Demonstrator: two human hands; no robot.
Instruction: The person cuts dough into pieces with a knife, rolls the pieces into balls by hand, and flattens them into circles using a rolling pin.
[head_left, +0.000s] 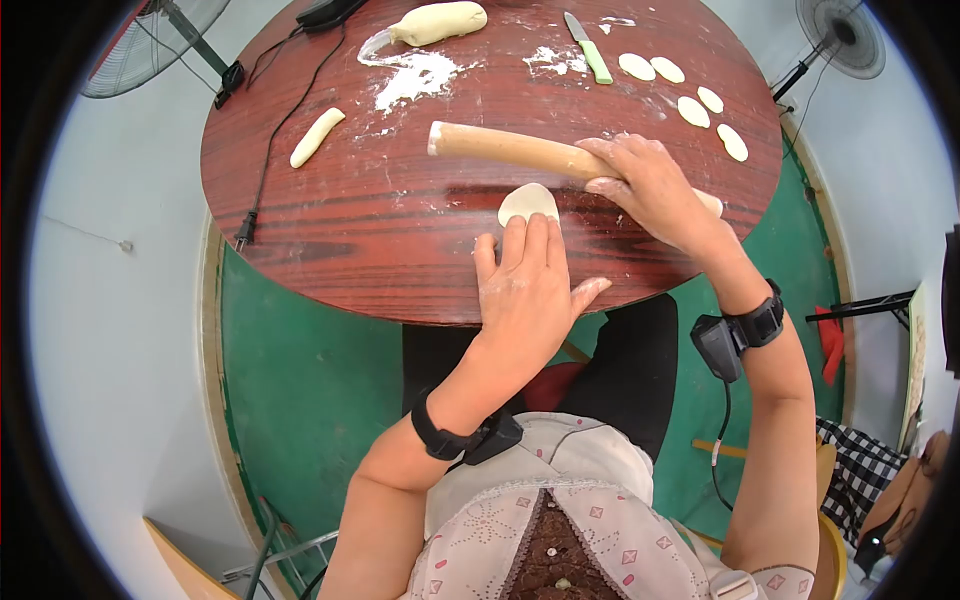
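Note:
Near the front of the table lies a flat, roundish dough wrapper [527,201]. My left hand [525,275] rests on its near edge with fingers stretched out and thumb spread to the right; the fingertips cover that edge. To the right, my right hand [645,185] is wrapped round a wooden rolling pin [500,146], which slants across the table behind the wrapper. The pin's floury left end points past the wrapper, and its right end shows beyond my wrist. Flour dusts the fingers of both hands.
Several finished wrappers [693,111] lie at the right. A green-handled knife [596,62], loose flour [415,80] and a thick dough log [440,23] are at the back. A thin dough strip [317,138] and a black power cord [270,165] lie on the left of the round table [380,240].

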